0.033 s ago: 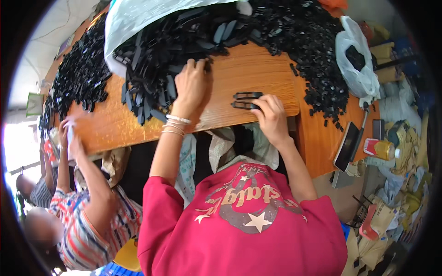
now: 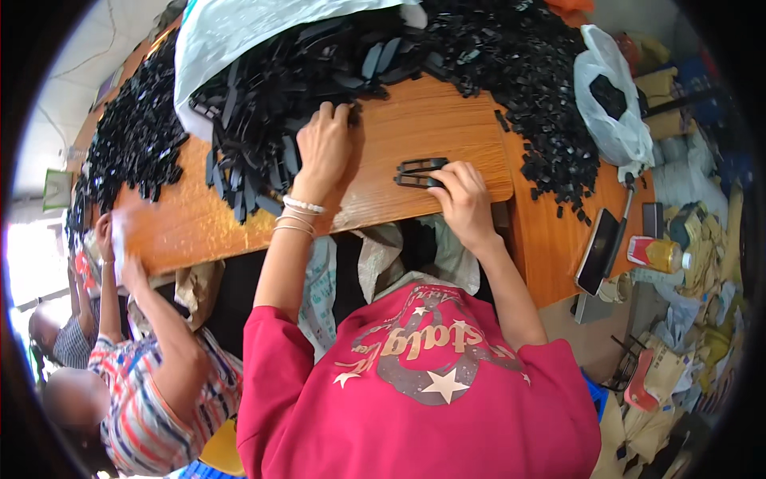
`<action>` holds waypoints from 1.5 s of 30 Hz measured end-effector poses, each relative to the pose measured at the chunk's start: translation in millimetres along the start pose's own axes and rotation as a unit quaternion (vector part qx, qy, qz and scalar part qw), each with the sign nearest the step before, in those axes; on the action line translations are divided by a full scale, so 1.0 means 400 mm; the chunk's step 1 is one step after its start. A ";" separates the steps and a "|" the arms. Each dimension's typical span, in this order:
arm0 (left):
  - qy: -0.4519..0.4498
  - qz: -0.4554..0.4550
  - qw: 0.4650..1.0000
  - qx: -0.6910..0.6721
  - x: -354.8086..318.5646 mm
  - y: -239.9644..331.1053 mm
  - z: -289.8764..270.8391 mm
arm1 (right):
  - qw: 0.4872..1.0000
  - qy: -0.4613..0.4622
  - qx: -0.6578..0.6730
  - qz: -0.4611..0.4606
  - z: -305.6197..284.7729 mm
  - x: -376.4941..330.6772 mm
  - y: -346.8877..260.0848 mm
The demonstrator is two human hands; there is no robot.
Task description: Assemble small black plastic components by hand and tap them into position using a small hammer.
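Observation:
My right hand [image 2: 467,203] is closed in a pinch at the right end of a pair of narrow black plastic pieces [image 2: 413,182], which have long slots and lie close together over the wooden tabletop [image 2: 399,136]. To the left, my left hand [image 2: 324,152] rests at the edge of a heap of long black plastic pieces [image 2: 247,172]. Its fingers are bent downward, and a dark bit shows beside the fingertips; what they grip is hidden. White beads and thin bangles circle my left wrist.
Small black parts [image 2: 550,152] are heaped at the right and more [image 2: 136,136] at the left. A white sack [image 2: 263,24] overhangs the heap. At right are a plastic bag [image 2: 618,104], a phone [image 2: 594,259] and a bottle [image 2: 658,254]. A co-worker [image 2: 167,391] sits at left.
The two slotted black pieces at my right hand are closer together than before. My left hand has stayed at the heap's edge. The whole view has shifted slightly.

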State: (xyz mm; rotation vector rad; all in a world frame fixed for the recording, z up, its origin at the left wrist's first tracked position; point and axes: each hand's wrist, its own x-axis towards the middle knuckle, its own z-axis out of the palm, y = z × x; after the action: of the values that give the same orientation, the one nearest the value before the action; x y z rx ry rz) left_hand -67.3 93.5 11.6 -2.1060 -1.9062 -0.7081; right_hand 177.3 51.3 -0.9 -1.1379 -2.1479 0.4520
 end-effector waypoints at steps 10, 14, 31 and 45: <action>0.040 0.107 0.992 0.059 0.019 -0.017 0.046 | 0.962 0.192 -0.177 0.083 -0.100 0.135 0.206; 0.022 0.114 0.990 0.081 0.012 -0.028 0.048 | 0.949 0.079 -0.274 0.135 -0.097 0.177 0.236; 0.005 -0.434 0.305 -0.848 -0.110 0.160 -0.070 | 0.970 0.117 0.168 0.134 -0.086 0.113 0.029; -0.066 -0.376 0.391 -0.838 -0.158 0.305 -0.232 | 0.975 0.166 0.145 -0.013 -0.149 0.036 -0.199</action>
State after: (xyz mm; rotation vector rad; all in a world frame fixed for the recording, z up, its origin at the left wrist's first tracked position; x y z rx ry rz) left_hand 29.9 -21.6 80.4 -0.9160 -2.1135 -4.0581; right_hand 164.6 18.3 93.3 -0.9457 -1.7412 0.5055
